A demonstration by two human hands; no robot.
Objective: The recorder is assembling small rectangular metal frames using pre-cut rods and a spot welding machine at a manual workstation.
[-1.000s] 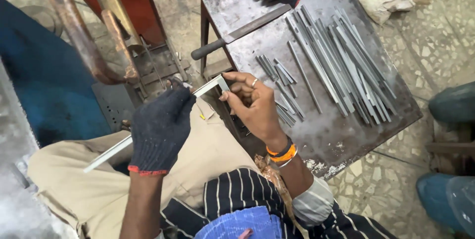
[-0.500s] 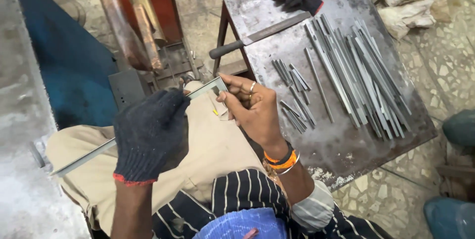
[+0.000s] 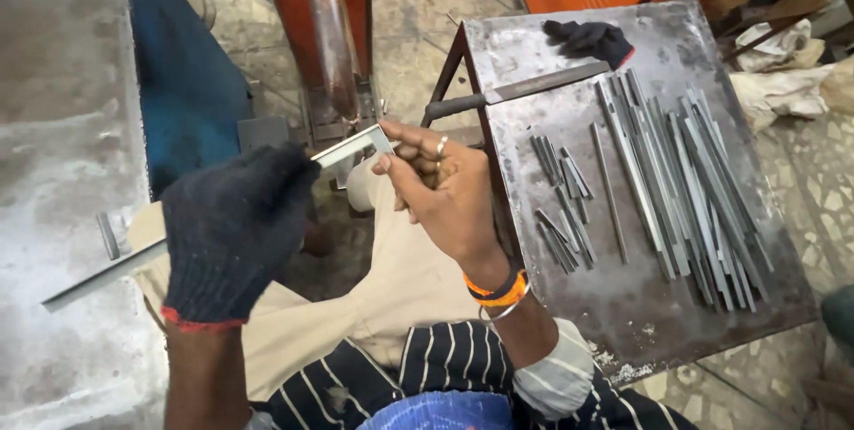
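My left hand (image 3: pixel 236 230), in a dark knitted glove, grips a long grey metal strip (image 3: pixel 98 277) around its middle. The strip runs from lower left up to a bent end (image 3: pixel 369 138) at the centre. My bare right hand (image 3: pixel 440 190), with rings and orange bangles at the wrist, pinches that bent end between thumb and fingers. Both hands hover above my lap in beige trousers (image 3: pixel 391 297), just left of a small metal table (image 3: pixel 640 314).
On the table lie several long metal strips (image 3: pixel 685 181), shorter cut pieces (image 3: pixel 560 208), a flat file with a handle (image 3: pixel 516 92) and a dark glove (image 3: pixel 592 39). A red machine frame (image 3: pixel 325 30) stands ahead. A grey slab (image 3: pixel 62 128) is on the left.
The view has shifted, so the table and hands sit further right and lower. Both hands keep their hold on the strip, whose bent end has risen slightly.
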